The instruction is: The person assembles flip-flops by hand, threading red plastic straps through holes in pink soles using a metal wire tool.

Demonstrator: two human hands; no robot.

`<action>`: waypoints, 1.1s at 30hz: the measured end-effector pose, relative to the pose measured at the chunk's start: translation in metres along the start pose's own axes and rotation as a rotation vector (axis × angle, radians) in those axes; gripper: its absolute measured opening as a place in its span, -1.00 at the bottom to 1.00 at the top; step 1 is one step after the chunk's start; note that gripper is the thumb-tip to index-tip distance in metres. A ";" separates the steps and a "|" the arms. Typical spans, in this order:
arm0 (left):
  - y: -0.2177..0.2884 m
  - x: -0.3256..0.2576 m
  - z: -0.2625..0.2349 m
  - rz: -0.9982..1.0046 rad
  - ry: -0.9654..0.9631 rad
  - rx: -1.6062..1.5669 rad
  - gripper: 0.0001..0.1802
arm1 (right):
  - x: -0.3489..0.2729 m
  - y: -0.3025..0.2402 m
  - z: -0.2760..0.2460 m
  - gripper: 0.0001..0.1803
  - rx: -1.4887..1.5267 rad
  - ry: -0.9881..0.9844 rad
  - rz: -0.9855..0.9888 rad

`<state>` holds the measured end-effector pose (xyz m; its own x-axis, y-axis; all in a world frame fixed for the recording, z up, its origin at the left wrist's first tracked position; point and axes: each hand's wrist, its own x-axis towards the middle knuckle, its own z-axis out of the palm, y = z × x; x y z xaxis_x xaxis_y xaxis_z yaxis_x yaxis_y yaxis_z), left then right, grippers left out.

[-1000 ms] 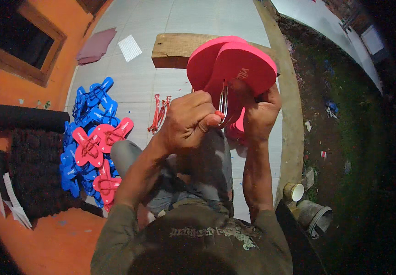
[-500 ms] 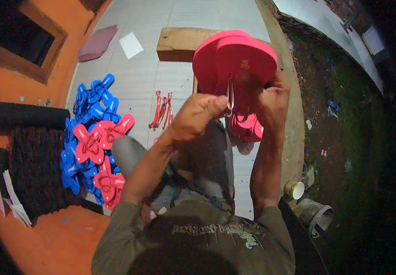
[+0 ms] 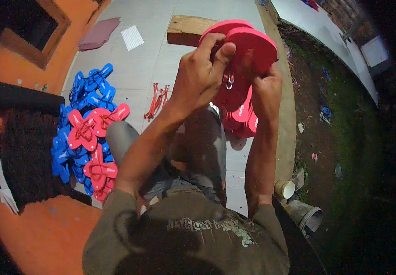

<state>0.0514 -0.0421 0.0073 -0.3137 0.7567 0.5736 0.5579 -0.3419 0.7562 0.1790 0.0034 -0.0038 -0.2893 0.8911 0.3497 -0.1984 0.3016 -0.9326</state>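
Note:
I hold a red foam sandal sole (image 3: 253, 46) up in front of me. My left hand (image 3: 202, 73) grips its near edge from the left, thumb pressed on the sole. My right hand (image 3: 266, 91) supports it from below on the right. A small metal loop tool (image 3: 229, 81) pokes through the sole between my hands. Beneath the raised sole lies a stack of more red soles (image 3: 241, 117) on the tiled floor.
Loose red straps (image 3: 156, 101) lie on the tiles ahead. A heap of blue and red finished sandals (image 3: 88, 133) sits at my left. A wooden block (image 3: 186, 30) lies farther ahead, a cup (image 3: 284, 189) and a grey pipe piece (image 3: 305, 215) at the right.
Both hands have lifted the red sole higher and farther from me. My left hand has moved from the metal tool up onto the sole's edge.

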 end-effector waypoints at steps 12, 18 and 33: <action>-0.007 0.010 0.008 0.124 -0.057 -0.215 -0.74 | -0.023 0.000 -0.005 -0.63 -0.032 0.197 -0.003; -0.031 0.013 0.025 0.035 -0.030 -0.295 -0.71 | -0.007 0.008 -0.002 -0.75 -0.043 0.067 0.160; -0.055 0.066 0.039 -0.206 -0.070 -0.455 -0.76 | 0.064 0.025 -0.002 -0.68 0.058 0.124 0.031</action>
<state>0.0297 0.0485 -0.0086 -0.3209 0.8643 0.3872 0.0931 -0.3781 0.9211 0.1577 0.0683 -0.0049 -0.1789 0.9357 0.3042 -0.2457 0.2569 -0.9347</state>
